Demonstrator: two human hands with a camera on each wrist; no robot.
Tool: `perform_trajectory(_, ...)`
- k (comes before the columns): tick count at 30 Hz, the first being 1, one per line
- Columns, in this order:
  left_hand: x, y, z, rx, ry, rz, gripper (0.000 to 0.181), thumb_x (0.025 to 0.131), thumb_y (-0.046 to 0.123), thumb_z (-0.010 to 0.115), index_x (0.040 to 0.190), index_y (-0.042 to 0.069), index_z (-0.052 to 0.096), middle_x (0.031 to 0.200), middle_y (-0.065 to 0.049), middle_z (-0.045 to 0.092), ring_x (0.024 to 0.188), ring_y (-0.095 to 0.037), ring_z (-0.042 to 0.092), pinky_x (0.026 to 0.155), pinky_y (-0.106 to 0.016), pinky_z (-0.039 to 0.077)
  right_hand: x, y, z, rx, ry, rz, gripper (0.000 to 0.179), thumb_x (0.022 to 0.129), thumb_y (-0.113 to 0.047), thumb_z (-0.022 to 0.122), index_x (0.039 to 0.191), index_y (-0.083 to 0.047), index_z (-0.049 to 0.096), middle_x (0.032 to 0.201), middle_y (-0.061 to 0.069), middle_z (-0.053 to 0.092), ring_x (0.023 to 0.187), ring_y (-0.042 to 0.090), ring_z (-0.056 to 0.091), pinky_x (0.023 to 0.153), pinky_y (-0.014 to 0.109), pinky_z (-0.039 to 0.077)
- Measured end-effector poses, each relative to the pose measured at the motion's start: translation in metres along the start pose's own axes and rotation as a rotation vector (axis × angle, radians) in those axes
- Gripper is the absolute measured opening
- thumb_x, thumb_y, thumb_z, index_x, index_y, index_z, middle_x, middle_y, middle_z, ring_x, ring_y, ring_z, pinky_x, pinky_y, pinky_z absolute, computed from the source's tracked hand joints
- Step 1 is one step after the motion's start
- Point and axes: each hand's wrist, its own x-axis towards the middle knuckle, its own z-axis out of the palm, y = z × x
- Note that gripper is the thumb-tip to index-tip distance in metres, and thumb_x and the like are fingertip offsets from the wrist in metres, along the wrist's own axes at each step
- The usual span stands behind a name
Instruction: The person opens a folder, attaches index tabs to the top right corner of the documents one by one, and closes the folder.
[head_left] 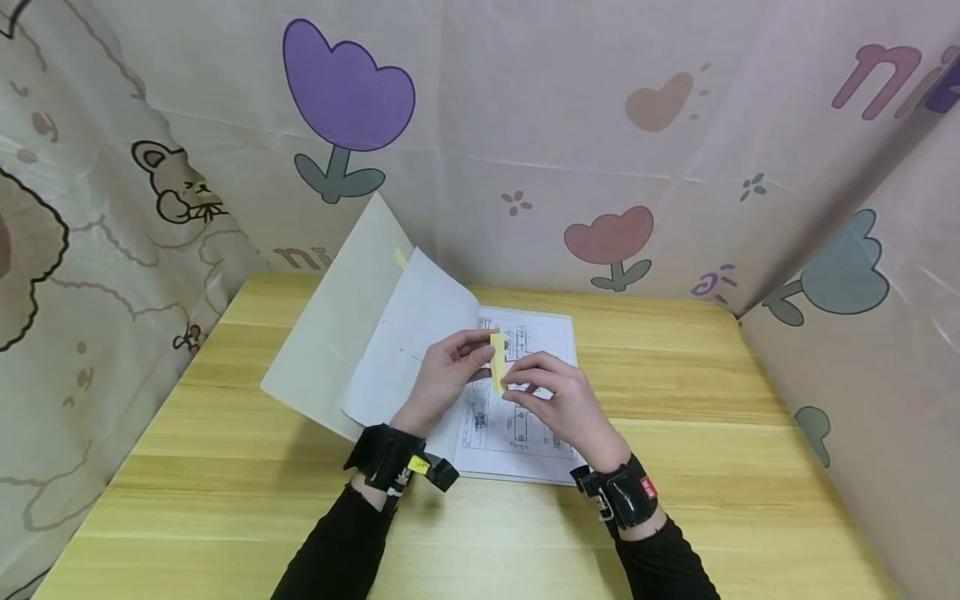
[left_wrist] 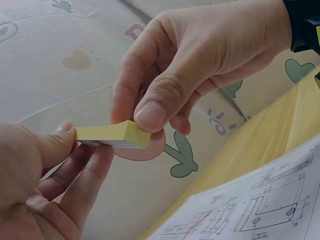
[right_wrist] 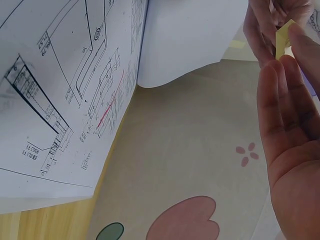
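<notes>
A narrow yellow pad of sticky notes (head_left: 497,363) is held up above an open booklet of technical drawings (head_left: 551,433). My left hand (head_left: 442,373) pinches one end of the pad between thumb and fingers. At its other end, my right hand (head_left: 566,398) pinches the corner with thumb and forefinger, as the pad (left_wrist: 105,133) shows in the left wrist view. The booklet's left-hand page (head_left: 423,321) stands partly raised behind my left hand, in front of the lifted cream cover (head_left: 322,342). A yellow sticky strip (head_left: 400,257) shows near that page's top edge.
The booklet lies on a wooden table (head_left: 675,500). A printed curtain (head_left: 480,125) rises behind the table's far edge and along both sides. Black camera straps (head_left: 386,458) sit on both wrists. A red line (right_wrist: 106,114) marks the drawing page.
</notes>
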Motion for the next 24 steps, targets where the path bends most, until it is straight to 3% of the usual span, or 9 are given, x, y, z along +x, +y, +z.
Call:
perform_trajectory(9, -0.0003, 0.0005, -0.0004, -0.009, 0.010, -0.018, 0.037, 0.103, 0.012, 0.066, 0.138, 0.000, 0.061, 0.126, -0.018, 0.068, 0.109, -0.025, 0.071, 0.089, -0.031, 0.061, -0.0004, 0.0019, -0.0006, -0.044, 0.001, -0.030, 0.020, 0.083, 0.003, 0.084, 0.099, -0.008, 0.081, 0.104, 0.000, 0.074, 0.098, 0.018, 0.072, 0.083, 0.025, 0.060)
perform_trajectory(19, -0.0005, 0.0013, -0.0004, -0.006, 0.005, -0.039, 0.036, 0.103, 0.012, 0.066, 0.137, 0.003, 0.062, 0.126, -0.016, 0.068, 0.109, -0.025, 0.070, 0.095, -0.043, 0.059, -0.0009, 0.0018, -0.0018, -0.012, -0.003, 0.018, 0.016, 0.090, 0.003, 0.078, 0.101, -0.009, 0.076, 0.107, 0.000, 0.075, 0.094, 0.015, 0.071, 0.074, 0.026, 0.060)
perform_trajectory(24, -0.0002, 0.0014, 0.0006, -0.013, -0.014, -0.044, 0.036, 0.101, 0.010, 0.068, 0.136, 0.002, 0.063, 0.124, -0.017, 0.069, 0.106, -0.023, 0.071, 0.091, -0.037, 0.061, -0.0011, 0.0027, -0.0024, 0.016, 0.043, 0.008, 0.022, 0.085, 0.008, 0.080, 0.099, -0.008, 0.073, 0.101, 0.001, 0.075, 0.090, 0.016, 0.071, 0.072, 0.027, 0.061)
